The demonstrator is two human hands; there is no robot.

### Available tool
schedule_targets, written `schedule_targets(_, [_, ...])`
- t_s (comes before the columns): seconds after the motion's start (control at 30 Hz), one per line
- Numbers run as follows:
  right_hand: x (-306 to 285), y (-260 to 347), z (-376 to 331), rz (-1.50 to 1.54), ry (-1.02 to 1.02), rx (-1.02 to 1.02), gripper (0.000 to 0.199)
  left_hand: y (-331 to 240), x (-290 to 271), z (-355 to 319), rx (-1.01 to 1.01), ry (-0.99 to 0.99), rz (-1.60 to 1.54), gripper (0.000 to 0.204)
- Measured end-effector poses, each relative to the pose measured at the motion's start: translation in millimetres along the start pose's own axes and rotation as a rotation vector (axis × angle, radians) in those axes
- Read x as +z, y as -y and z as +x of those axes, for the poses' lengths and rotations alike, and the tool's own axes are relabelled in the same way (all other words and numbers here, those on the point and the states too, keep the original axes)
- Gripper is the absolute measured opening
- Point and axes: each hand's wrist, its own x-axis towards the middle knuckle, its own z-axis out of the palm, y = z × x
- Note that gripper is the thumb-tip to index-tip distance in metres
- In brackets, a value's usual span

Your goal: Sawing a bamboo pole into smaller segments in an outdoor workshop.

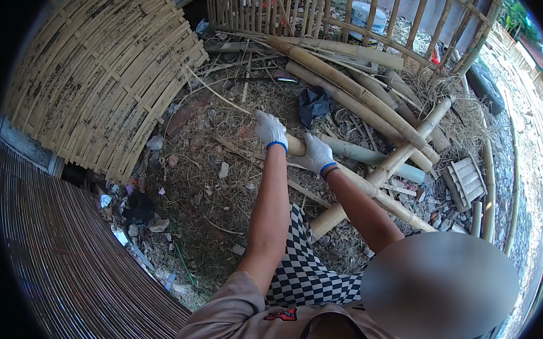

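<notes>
Both my hands wear white knit gloves with blue cuffs. My left hand [271, 130] is closed at the far end of a tan bamboo pole [371, 189]. A thin, pale bamboo strip [217, 94] reaches up to its fingertips; whether they grip the strip too is unclear. Just to the right and nearer, my right hand [315, 154] wraps around the same pole. The pole slants down to the right under my right forearm and lies across a thicker bamboo pole [400, 158], which runs crosswise. The fingers' undersides are hidden.
Several bamboo poles [353, 82] lie piled ahead, beside a black plastic bag [314, 103]. A woven bamboo panel [101, 80] leans at the left. Farther back are a bamboo fence [269, 10] and a white bucket [368, 17]. Straw and rubble [217, 191] cover the ground.
</notes>
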Motion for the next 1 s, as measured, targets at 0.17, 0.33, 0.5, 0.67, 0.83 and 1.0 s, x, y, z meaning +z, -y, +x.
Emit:
schedule_targets(0.17, [-8, -47, -42, -0.05, 0.176, 0.136, 0.073, -17, 93, -92, 0.0, -0.225, 0.467, 0.052])
schedule_targets(0.33, [29, -61, -34, -0.103, 0.202, 0.138, 0.069, -17, 155, -172, 0.137, 0.153, 0.367, 0.053])
schedule_targets(0.5, [64, -71, -54, -0.18, 0.221, 0.135, 0.055, -47, 176, -190, 0.425, 0.243, 0.44, 0.052])
schedule_targets(0.67, [47, -41, -67, -0.197, 0.171, -0.049, 0.048, -142, 117, -122, 0.765, -0.138, 1.015, 0.05])
schedule_targets(0.83, [6, -41, -75, -0.166, 0.12, -0.081, 0.058, -159, 102, -139, 0.571, -1.042, 2.049, 0.1])
schedule_targets(1.0, [-4, -54, -70, -0.124, 0.16, -0.047, 0.077, -155, 114, -131, 0.57, -0.65, 2.222, 0.114])
